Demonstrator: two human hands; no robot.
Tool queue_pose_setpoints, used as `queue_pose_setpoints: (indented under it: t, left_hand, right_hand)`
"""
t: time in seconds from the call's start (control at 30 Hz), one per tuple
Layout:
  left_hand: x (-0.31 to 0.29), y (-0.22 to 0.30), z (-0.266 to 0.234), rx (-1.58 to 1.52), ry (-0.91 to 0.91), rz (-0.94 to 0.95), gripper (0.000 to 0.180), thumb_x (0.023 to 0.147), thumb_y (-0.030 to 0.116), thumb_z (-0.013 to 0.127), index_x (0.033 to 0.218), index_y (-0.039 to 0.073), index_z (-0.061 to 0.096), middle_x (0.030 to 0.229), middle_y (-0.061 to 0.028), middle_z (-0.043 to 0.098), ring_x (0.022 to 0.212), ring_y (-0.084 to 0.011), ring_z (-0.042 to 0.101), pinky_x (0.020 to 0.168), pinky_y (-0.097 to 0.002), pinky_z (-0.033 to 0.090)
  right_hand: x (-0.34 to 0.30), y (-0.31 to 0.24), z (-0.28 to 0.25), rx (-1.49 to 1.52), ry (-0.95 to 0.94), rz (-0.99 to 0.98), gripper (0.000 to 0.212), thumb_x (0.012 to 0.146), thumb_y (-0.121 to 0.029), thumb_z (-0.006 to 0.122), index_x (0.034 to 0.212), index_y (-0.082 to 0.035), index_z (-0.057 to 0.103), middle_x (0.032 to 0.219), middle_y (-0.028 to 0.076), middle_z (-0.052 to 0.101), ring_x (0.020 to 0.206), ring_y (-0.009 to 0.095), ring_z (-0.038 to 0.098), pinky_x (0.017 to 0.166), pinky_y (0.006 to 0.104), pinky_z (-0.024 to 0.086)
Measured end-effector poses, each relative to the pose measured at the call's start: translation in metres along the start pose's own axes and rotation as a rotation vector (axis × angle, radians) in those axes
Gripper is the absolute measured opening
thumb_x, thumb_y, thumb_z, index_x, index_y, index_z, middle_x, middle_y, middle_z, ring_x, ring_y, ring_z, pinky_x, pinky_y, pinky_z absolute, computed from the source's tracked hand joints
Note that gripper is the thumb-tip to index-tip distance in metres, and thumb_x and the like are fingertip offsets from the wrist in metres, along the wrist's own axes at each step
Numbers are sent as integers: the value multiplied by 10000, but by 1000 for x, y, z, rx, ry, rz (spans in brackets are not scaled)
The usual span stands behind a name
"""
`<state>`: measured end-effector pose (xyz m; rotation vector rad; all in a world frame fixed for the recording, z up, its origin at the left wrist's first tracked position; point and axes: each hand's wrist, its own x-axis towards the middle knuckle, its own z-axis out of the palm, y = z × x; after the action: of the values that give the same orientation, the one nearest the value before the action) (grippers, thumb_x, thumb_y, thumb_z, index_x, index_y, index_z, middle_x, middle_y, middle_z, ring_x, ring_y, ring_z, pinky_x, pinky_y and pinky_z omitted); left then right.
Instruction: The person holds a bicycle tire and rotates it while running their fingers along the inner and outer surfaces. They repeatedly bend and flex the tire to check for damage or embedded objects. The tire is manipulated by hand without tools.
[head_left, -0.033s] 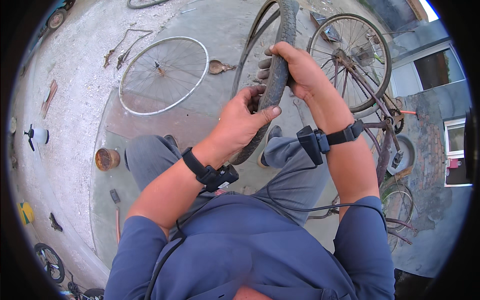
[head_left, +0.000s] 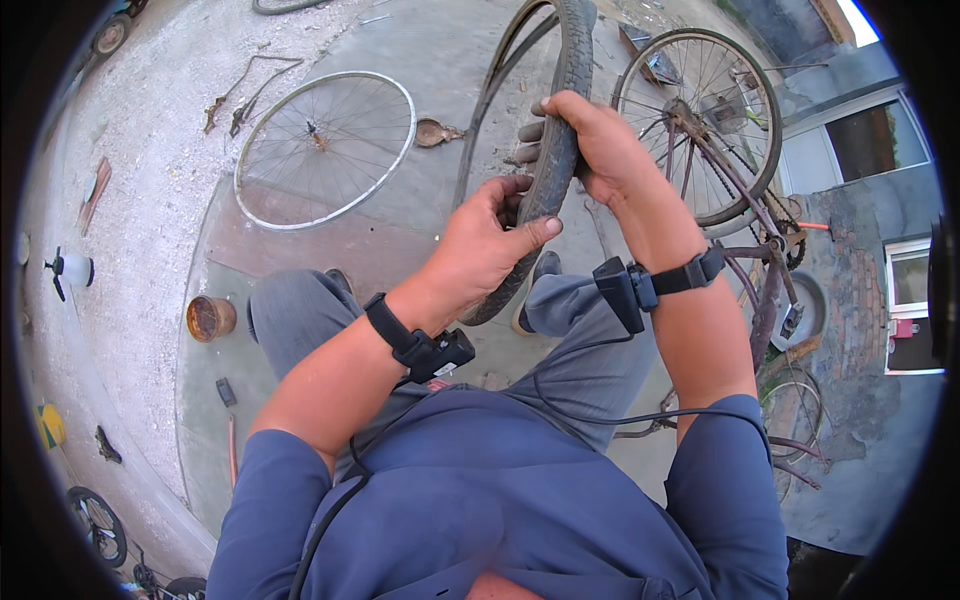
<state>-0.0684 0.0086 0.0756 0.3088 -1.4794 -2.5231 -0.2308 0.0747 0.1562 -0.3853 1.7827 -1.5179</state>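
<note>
Rusty bicycle (head_left: 742, 188) occupies right side. Black tire (head_left: 556, 165) tilts before person's legs (head_left: 305, 315). Pale-rimmed spoked wheel (head_left: 317, 141) lies on ground (head_left: 445, 75) at left. Right hand (head_left: 602, 145) curls around tire higher up; left hand (head_left: 485, 235) pinches it lower down. Brown can (head_left: 210, 319) stands near left leg.

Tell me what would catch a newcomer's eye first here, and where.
First, the dark tire at top center, held up by the left hand and right hand. Next, the pale-rimmed spoked wheel, lying on the ground to the tire's left. Then the worn bicycle on the right, near the wall.
</note>
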Motion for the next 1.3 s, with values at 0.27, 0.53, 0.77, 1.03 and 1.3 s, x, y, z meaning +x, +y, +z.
queue_pose_setpoints:
  t: [0.27,0.53,0.77,1.03,1.3]
  left_hand:
    - [14,-77,-15,67,-30,-122,654,846,192,822,1324,-99,485,1121,-171,648,1002,-192,626,861,-324,522]
    - [8,-94,-4,129,-76,-81,628,822,176,842,1289,-58,493,1157,-132,616,1016,-180,596,886,-325,510]
    - [6,-95,-4,143,-58,-80,652,797,198,865,1280,-50,504,1140,-133,618,997,-181,596,867,-328,511]
    - [4,-93,-8,211,-28,-48,663,771,250,888,1243,-51,531,1098,-138,635,965,-182,606,834,-331,522]
    - [2,-87,-10,265,14,-83,659,759,294,898,1196,-59,554,1038,-136,652,927,-190,616,810,-336,529]
  right_hand:
    - [-7,71,-8,-38,131,87,326,936,-222,592,1118,47,620,927,127,686,832,228,686,758,378,573]
    - [-33,90,-7,-9,282,23,287,926,-278,699,1031,-19,631,874,57,646,762,152,616,675,309,504]
    - [-32,96,-15,-201,301,-19,295,947,-288,656,1028,-5,636,847,53,633,724,149,600,642,307,489]
    - [-27,101,-16,-232,333,-21,304,954,-292,632,1025,4,627,837,85,643,696,177,621,626,320,512]
    - [-21,102,-13,-234,345,-12,312,956,-303,622,1005,5,635,798,84,641,658,180,620,560,324,499]
